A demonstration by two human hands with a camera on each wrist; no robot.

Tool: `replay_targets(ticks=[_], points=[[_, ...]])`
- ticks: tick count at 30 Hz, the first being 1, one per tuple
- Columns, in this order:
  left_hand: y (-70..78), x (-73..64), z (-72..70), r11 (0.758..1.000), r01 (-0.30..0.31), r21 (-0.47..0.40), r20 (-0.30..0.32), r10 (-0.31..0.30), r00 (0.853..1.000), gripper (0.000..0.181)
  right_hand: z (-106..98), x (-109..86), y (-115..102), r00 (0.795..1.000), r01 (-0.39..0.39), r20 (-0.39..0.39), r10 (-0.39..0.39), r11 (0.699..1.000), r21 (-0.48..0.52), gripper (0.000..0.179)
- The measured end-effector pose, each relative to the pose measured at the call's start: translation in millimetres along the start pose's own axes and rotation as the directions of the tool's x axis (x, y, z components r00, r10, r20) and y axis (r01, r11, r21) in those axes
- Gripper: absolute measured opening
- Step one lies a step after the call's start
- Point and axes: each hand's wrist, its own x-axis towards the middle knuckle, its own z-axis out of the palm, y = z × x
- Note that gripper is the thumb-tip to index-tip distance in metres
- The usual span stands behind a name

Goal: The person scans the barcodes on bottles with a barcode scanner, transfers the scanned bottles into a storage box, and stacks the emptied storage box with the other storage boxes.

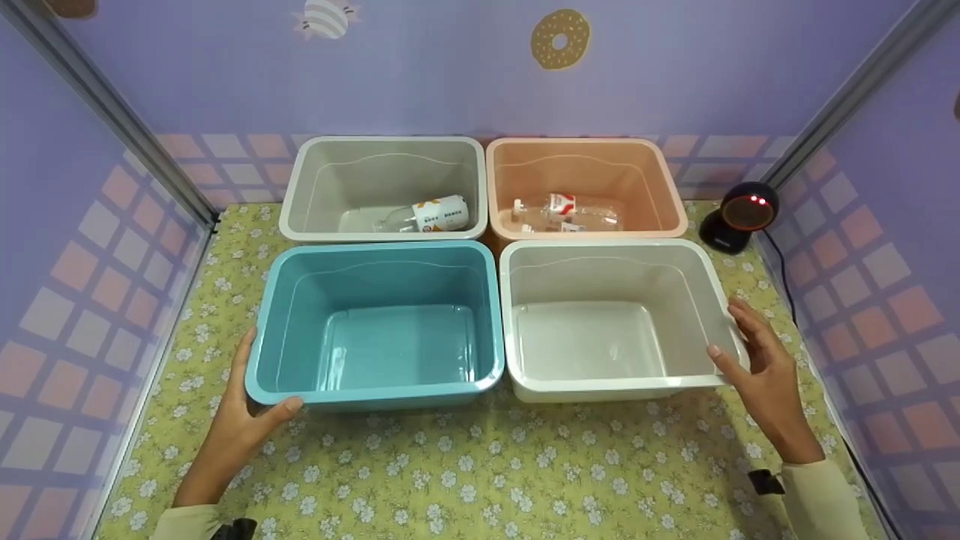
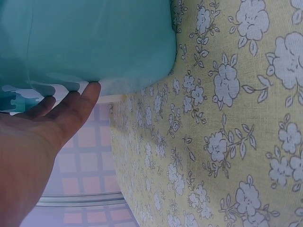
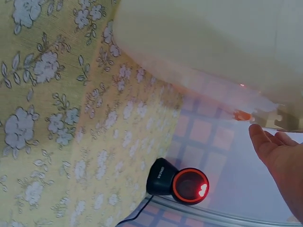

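Observation:
A blue plastic bin [image 1: 405, 349] and a white plastic bin [image 1: 589, 341] stand side by side at the front, both with bare floors. My left hand [image 1: 244, 412] holds the blue bin's front left corner, its thumb on the front rim and its fingers along the outer side. In the left wrist view, the fingertips [image 2: 93, 89] touch the blue outer wall just below the rim. At the white bin's front right corner, my right hand [image 1: 769, 379] holds the rim, thumb over the edge and fingers outside. The right wrist view shows those fingers partly hidden near the rim.
Behind stand a grey bin [image 1: 382, 138] holding a labelled plastic bottle [image 1: 441, 214] and an orange bin [image 1: 574, 141] holding clear bottles [image 1: 562, 206]. A black scanner [image 1: 739, 217] with red lights and a cable sits at the back right. Purple walls [image 1: 450, 90] enclose the flowered tablecloth [image 1: 465, 472].

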Motion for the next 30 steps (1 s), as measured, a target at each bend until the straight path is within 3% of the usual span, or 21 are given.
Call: replay_targets(ticks=[11, 19, 30], points=[[0.7, -0.1, 0.7, 1.0, 0.008, -0.001, 0.002, -0.008, 1.0, 0.112, 3.5, -13.2, 8.9, 1.0, -0.019, 0.001, 0.019, 0.999, 0.027, 0.063], [-1.6, -0.5, 0.9, 0.999, -0.039, -0.031, 0.0, 0.039, 0.999, 0.114, 12.0, -14.9, 5.3, 0.993, -0.071, -0.093, 0.075, 0.996, 0.05, 0.054], [3.7, -2.1, 0.7, 0.998, -0.058, -0.003, -0.019, 0.058, 0.998, 0.113, 11.4, -12.0, 1.7, 0.981, -0.12, -0.163, 0.104, 0.989, -0.088, 0.047]])
